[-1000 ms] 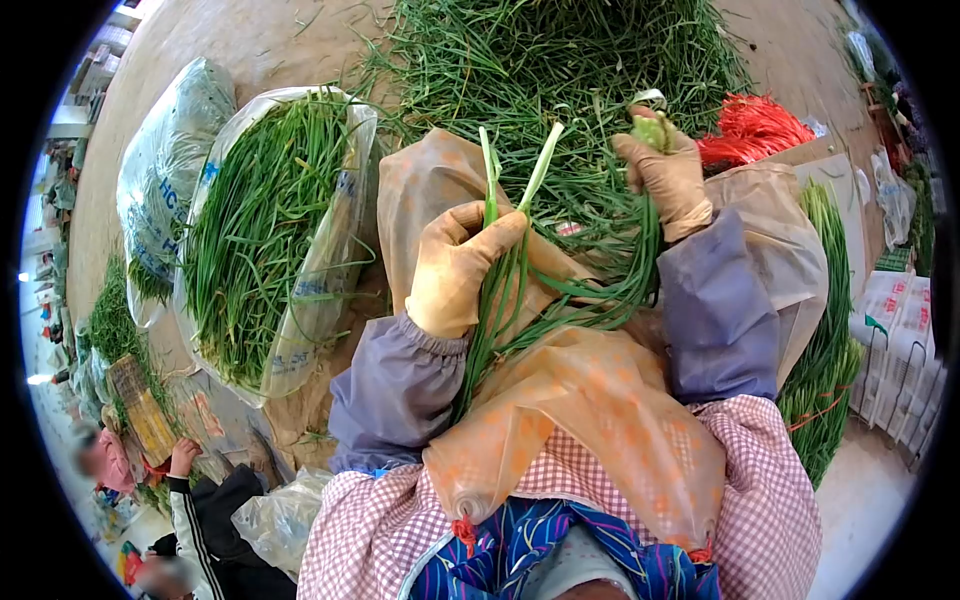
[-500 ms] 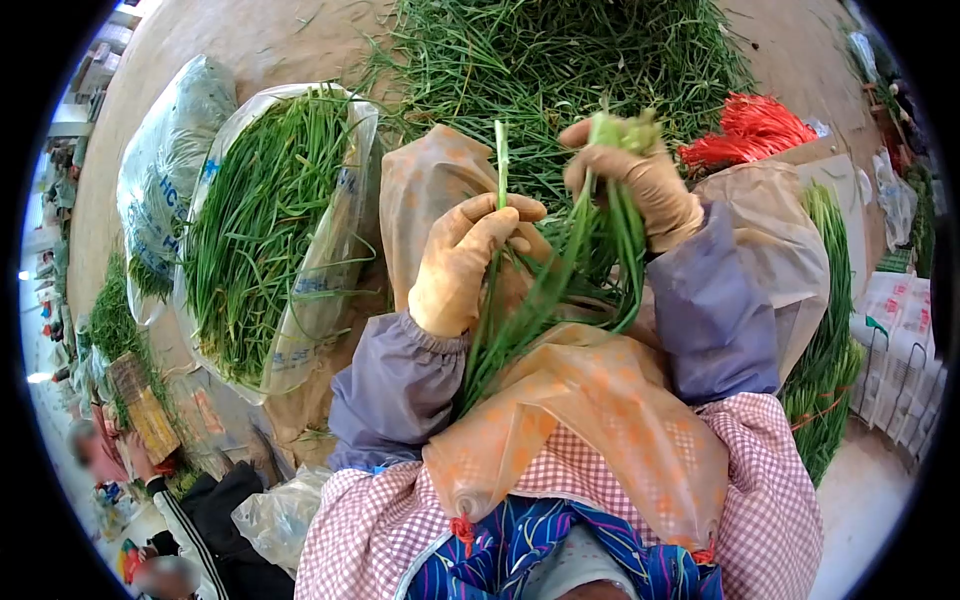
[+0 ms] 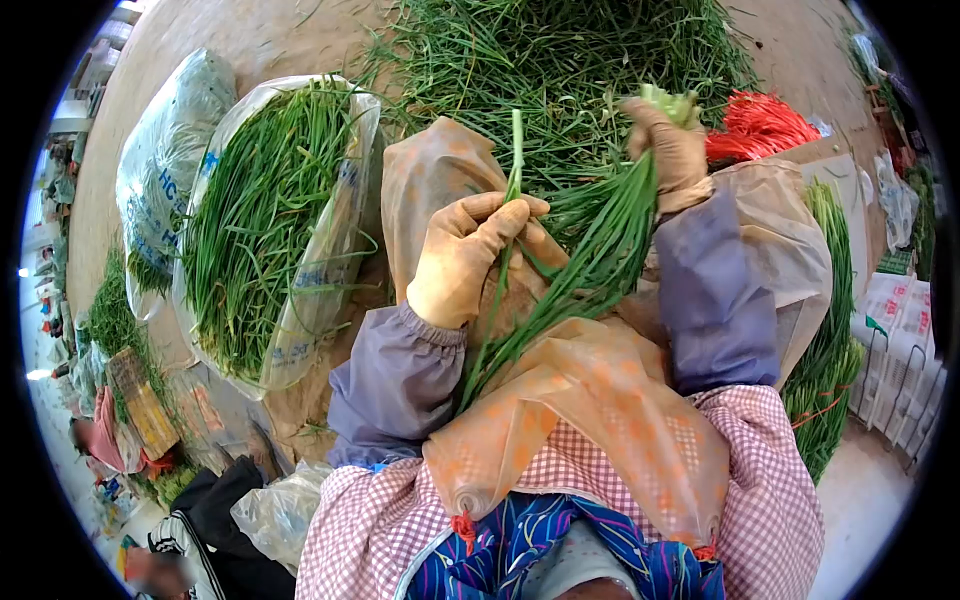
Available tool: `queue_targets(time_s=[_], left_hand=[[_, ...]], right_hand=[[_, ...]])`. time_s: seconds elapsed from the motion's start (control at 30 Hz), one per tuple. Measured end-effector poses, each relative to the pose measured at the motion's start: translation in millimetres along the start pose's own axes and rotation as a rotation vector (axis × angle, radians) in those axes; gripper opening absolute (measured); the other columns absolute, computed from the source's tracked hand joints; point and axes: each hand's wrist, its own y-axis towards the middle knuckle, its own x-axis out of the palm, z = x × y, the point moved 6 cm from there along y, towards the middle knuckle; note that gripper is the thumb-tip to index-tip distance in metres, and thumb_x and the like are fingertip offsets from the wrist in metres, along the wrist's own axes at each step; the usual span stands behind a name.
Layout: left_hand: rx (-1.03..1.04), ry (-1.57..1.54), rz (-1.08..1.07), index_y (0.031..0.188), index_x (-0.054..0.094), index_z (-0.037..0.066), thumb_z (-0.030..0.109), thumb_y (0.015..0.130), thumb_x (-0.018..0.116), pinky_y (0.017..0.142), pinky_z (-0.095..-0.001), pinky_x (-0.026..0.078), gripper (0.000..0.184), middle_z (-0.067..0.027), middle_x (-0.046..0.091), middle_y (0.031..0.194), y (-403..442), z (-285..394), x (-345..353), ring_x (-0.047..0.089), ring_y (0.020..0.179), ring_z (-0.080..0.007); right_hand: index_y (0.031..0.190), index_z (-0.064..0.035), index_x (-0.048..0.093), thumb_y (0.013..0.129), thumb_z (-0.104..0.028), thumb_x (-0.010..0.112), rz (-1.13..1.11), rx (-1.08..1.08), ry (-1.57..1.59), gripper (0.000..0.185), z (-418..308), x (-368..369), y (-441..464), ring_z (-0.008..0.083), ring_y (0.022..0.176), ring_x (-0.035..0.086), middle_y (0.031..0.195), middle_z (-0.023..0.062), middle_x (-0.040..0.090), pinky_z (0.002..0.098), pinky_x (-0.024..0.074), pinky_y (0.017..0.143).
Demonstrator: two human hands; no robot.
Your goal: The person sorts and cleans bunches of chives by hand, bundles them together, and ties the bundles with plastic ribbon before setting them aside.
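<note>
My left hand (image 3: 465,250), in a tan rubber glove, pinches one garlic chive stalk (image 3: 516,150) between thumb and fingers; its pale end points up. My right hand (image 3: 678,160), gloved too, is closed round the pale stem ends of a bunch of garlic chives (image 3: 610,240). The bunch's green leaves hang down and left over my lap, passing close by my left hand. A translucent plastic apron (image 3: 590,390) with orange marks covers my lap. Beyond my hands lies a big heap of loose garlic chives (image 3: 560,70) on the ground.
To the left stand an open plastic bag of chives (image 3: 265,230) and a fuller tied-looking bag (image 3: 175,160). Red ties (image 3: 765,125) lie at the right, above tied chive bundles (image 3: 825,400). Another person's dark clothing (image 3: 235,510) shows at lower left.
My right hand has moved right and slightly up with its bunch, away from my left hand. The bunch's leaves now stretch more slantwise. My left hand still pinches a stalk.
</note>
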Motion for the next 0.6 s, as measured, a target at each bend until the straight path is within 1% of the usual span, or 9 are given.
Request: queue_targets(time_s=[0.03,0.13,0.17,0.23,0.3,0.33,0.43,0.57,0.6], left_hand=[[0.003,-0.015,0.002,0.106,0.064,0.0,0.021,0.094,0.056,0.054,-0.0163,0.04,0.026,-0.0041,0.067,0.083,-0.2,2.1,-0.5,0.054,0.06,-0.006],[-0.063,0.008,0.027,0.111,0.062,0.0,0.018,0.095,0.05,0.052,-0.0167,0.04,0.027,-0.0047,0.067,0.085,1.0,8.0,4.4,0.055,0.06,-0.0067],[-0.082,0.009,0.026,0.112,0.061,0.0,0.017,0.095,0.049,0.051,-0.0166,0.04,0.027,-0.0048,0.067,0.086,2.6,7.0,6.7,0.055,0.06,-0.0066],[-0.071,-0.009,0.002,0.113,0.06,0.0,0.015,0.094,0.049,0.052,-0.0166,0.041,0.027,-0.0042,0.068,0.088,3.9,5.4,9.1,0.055,0.06,-0.0054],[-0.084,0.029,-0.005,0.114,0.059,0.0,0.015,0.094,0.049,0.052,-0.0168,0.042,0.027,-0.004,0.068,0.089,4.0,2.7,9.2,0.056,0.061,-0.0046],[-0.103,0.075,-0.004,0.114,0.059,-0.001,0.015,0.094,0.049,0.053,-0.0171,0.042,0.027,-0.0041,0.068,0.09,4.1,0.6,9.1,0.055,0.061,-0.0044],[-0.112,0.127,-0.026,0.113,0.059,-0.004,0.015,0.094,0.051,0.058,-0.0188,0.045,0.027,-0.0049,0.067,0.091,3.4,0.5,10.2,0.057,0.067,-0.0051],[0.014,0.055,0.036,0.112,0.059,-0.005,0.011,0.092,0.057,0.07,-0.0214,0.048,0.026,-0.0066,0.066,0.093,11.2,3.0,4.9,0.059,0.078,-0.008],[-0.001,0.118,0.026,0.111,0.059,-0.006,0.01,0.09,0.06,0.074,-0.0235,0.049,0.026,-0.0074,0.065,0.094,12.9,6.5,2.6,0.06,0.083,-0.011]], right_hand=[[0.09,-0.0043,0.064,0.079,-0.017,0.075,0.079,0.054,0.019,0.02,-1.1,-11.5,5.6,0.0062,0.041,0.048,0.058,-0.0001,0.059,0.0212,0.0356,0.037],[0.088,-0.0044,0.064,0.079,-0.016,0.075,-0.226,0.1,0.06,0.019,-7.1,11.1,-11.8,0.0058,0.041,0.047,0.056,-0.0009,0.057,0.0209,0.0354,0.038],[0.09,-0.0041,0.065,0.079,-0.017,0.076,-0.304,0.119,-0.009,0.02,-10.2,25.7,-24.9,0.0061,0.041,0.046,0.056,-0.0019,0.055,0.0202,0.0343,0.038],[0.101,-0.0024,0.065,0.084,-0.016,0.07,-0.398,0.099,-0.011,0.023,-5.1,49.5,-41.8,0.0051,0.042,0.041,0.055,-0.0054,0.049,0.0211,0.0304,0.038],[0.103,-0.0021,0.065,0.083,-0.015,0.07,-0.478,0.22,0.098,0.024,-7.4,69.4,-57.3,0.0044,0.043,0.04,0.055,-0.0057,0.048,0.02,0.0284,0.039],[0.105,-0.0018,0.064,0.083,-0.014,0.071,-0.525,0.245,0.083,0.026,-10.0,76.6,-61.0,0.0039,0.044,0.039,0.055,-0.0063,0.047,0.0194,0.0268,0.041],[0.097,-0.001,0.067,0.082,-0.015,0.071,-0.498,0.18,-0.054,0.02,-6.2,83.4,-58.0,0.0058,0.043,0.04,0.055,-0.0035,0.05,0.0218,0.028,0.04],[0.089,-0.0016,0.068,0.082,-0.015,0.072,-0.497,0.175,0.023,0.015,-6.7,75.6,-55.6,0.0075,0.043,0.044,0.054,-0.0013,0.052,0.0231,0.0316,0.04],[0.088,-0.0018,0.068,0.082,-0.015,0.072,-0.488,0.186,0.026,0.015,-7.4,73.9,-56.1,0.0077,0.043,0.044,0.054,-0.0011,0.052,0.0233,0.0324,0.04]])
